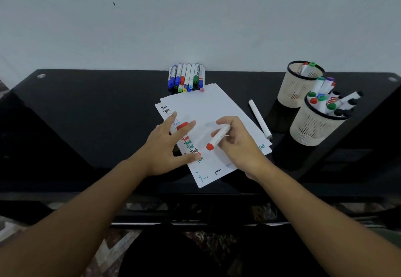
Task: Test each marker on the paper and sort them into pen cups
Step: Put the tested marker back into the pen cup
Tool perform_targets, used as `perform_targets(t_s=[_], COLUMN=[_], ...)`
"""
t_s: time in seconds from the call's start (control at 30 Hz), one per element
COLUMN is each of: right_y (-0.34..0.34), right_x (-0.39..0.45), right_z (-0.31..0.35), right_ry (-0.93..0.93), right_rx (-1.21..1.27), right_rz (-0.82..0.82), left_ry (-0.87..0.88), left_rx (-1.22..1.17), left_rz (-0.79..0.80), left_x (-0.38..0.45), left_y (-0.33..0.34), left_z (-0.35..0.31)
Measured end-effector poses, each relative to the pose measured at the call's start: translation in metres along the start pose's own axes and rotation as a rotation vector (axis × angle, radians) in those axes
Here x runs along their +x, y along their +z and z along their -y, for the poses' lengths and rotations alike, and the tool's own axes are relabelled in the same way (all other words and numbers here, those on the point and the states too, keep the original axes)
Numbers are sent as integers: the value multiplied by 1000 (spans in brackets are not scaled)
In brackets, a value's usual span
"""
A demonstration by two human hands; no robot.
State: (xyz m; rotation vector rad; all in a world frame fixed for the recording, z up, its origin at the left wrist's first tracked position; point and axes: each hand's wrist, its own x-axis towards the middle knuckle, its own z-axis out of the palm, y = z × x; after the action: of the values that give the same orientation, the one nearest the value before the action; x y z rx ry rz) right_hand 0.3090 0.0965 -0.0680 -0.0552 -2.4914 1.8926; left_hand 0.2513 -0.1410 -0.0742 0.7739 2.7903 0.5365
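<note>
The right hand [235, 141] is pinching a white marker [218, 136] w/ a red end, fingers curled around its body, holding it tilted just over the paper [213, 111]. The red end is pointing down and to the left. The left hand [168, 146] is lying spread out, fingers wide apart, pressing on the left side of the paper, and a red cap [182, 126] is sitting between 2 of its fingers. The paper is a small stack of white sheets lying slanted on the black table [86, 107], w/ little words in red, green, black & blue running down the left edge. Just right of the paper a plain white marker [260, 119] is lying flat on the table. Farther right, 2 cream pen cups are standing close together: the near cup [313, 128] is holding lots of markers, the far cup [298, 85] is holding only a couple. At the back edge of the table, near the wall [195, 16], a row of markers [186, 78] is lying side by side, just touching the top of the paper.
</note>
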Motion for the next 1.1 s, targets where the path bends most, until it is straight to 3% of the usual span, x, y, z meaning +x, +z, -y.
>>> perform_targets(t_s=[0.23,0.43,0.8,1.1], right_y=[4,5,13,13], right_x=[-10,-13,-48,-48], right_z=[-4,-2,-15,-13], right_ry=[-95,-54,-52,-83], right_rx=[68,-61,-70,-305], right_rz=[-34,-51,-15,45], left_ry=[18,16,22,29], left_rx=[255,243,228,234], left_rz=[30,12,-2,-1], left_x=[-4,-3,-3,-2], left_y=[17,16,16,15], left_z=[2,2,1,3])
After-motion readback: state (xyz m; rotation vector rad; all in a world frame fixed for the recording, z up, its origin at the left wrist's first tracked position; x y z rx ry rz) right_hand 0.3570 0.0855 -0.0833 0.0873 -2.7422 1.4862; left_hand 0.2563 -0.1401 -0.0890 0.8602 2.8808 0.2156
